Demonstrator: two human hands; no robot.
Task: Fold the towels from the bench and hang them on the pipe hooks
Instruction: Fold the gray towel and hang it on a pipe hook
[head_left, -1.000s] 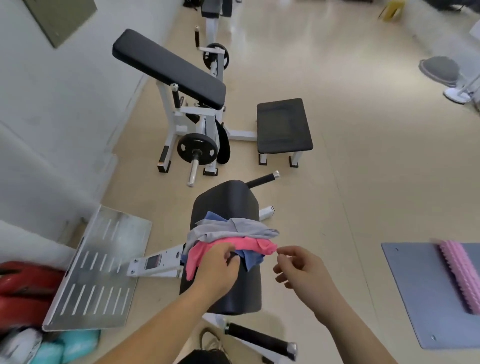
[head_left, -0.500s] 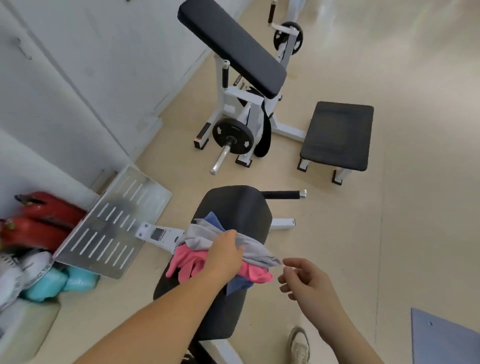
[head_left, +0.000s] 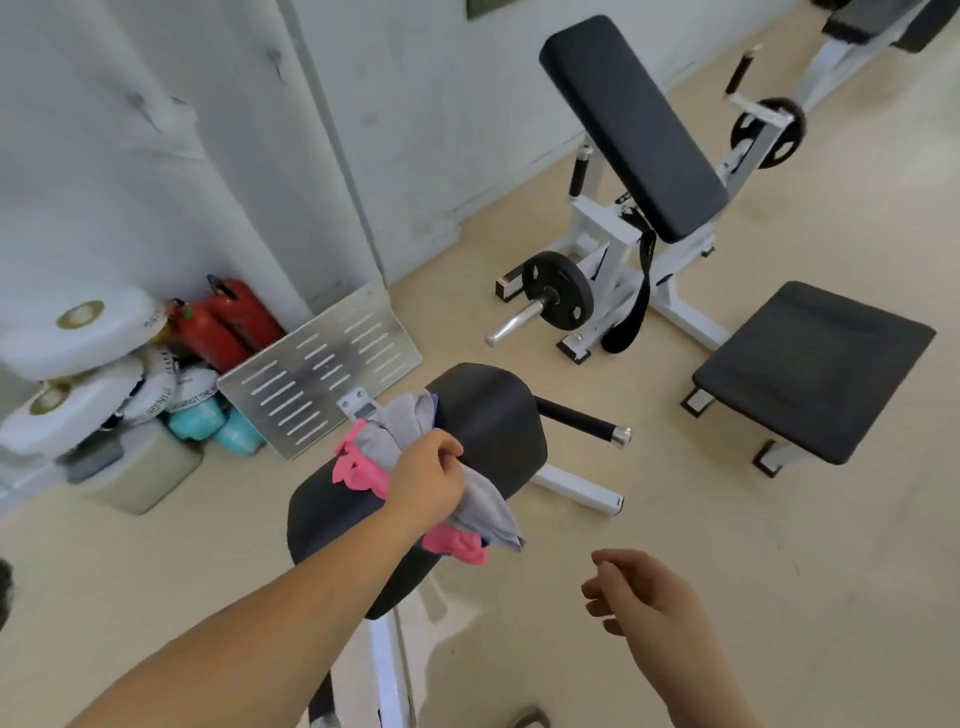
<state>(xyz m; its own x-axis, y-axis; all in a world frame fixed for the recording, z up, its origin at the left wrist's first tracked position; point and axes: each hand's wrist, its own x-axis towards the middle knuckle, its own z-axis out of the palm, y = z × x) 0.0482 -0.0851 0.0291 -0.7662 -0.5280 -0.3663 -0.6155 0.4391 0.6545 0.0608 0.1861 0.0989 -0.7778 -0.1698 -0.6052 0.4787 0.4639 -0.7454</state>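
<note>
Since the earlier frame the right hand (head_left: 639, 592) has dropped away from the towels (head_left: 387, 434) into the lower right, fingers loosely curled, holding nothing. At centre frame the left hand (head_left: 431, 478) grips the grey-and-pink bundle over the black desk (head_left: 493, 415). The bundle runs upper left to lower right. Its loose end points toward the right hand, which is apart from it. No pipe hooks show.

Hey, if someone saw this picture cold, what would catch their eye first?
The left hand grips a bundle of towels, grey over bright pink, over the black padded bench at centre. The right hand hangs empty at lower right. Two red fire extinguishers stand out at far left.
</note>
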